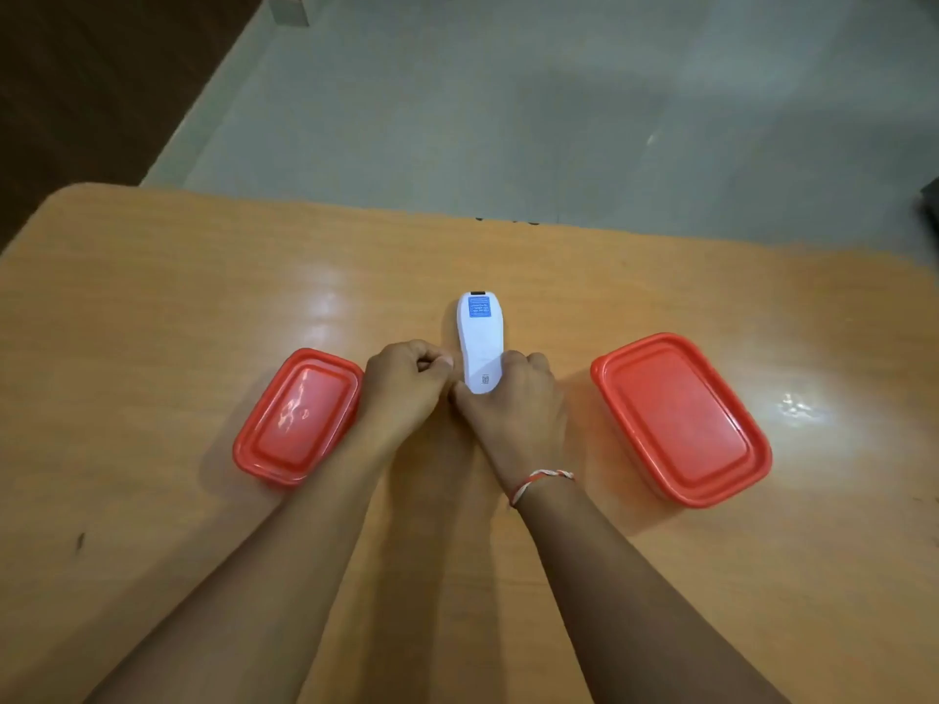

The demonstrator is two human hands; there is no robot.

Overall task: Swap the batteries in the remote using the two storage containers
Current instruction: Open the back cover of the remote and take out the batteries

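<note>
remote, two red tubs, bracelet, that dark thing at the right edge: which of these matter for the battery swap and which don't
Part of the job:
remote, back side up
left container, lid on
right container, lid on
left hand
right hand

Not needed:
bracelet
dark object, off the table

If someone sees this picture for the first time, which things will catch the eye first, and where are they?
The eye goes first to the two red-lidded containers on the wooden table: the smaller container at the left and the larger container at the right, both closed. Between them lies the white remote, back side up with a blue sticker, its near end held by the right hand, while the left hand is curled beside it.
</note>
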